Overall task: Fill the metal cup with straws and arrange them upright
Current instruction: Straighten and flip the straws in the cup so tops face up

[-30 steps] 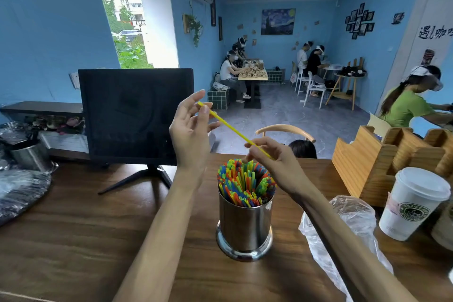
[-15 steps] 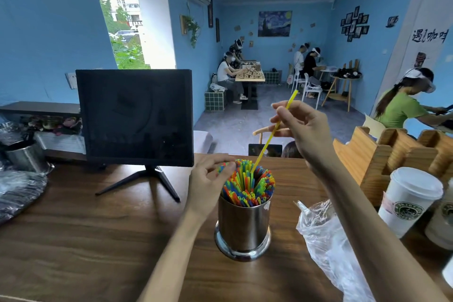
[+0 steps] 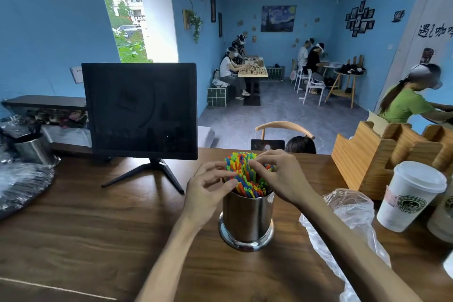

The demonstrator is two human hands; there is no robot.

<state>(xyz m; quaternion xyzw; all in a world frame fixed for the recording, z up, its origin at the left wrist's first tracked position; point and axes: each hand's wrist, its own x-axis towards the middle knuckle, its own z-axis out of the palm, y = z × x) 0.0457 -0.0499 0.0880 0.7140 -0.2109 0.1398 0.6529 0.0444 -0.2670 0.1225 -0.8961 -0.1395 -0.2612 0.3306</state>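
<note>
Yellow straw's in now; my right hand (image 3: pixel 282 179) dropped from 1 o'clock, both hands, left (image 3: pixel 208 189) too, pinching straws (image 3: pixel 247 179) in the cup (image 3: pixel 247 218).

plastic bag (image 3: pixel 343 223) cut off below; straws' (image 3: pixel 247 174) lower lengths hidden inside cup (image 3: pixel 246 218)

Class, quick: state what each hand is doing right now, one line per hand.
Left hand: fingers pinched on the straws at the metal cup.
Right hand: fingers curled over the straw tops; a firm grip cannot be told.
</note>
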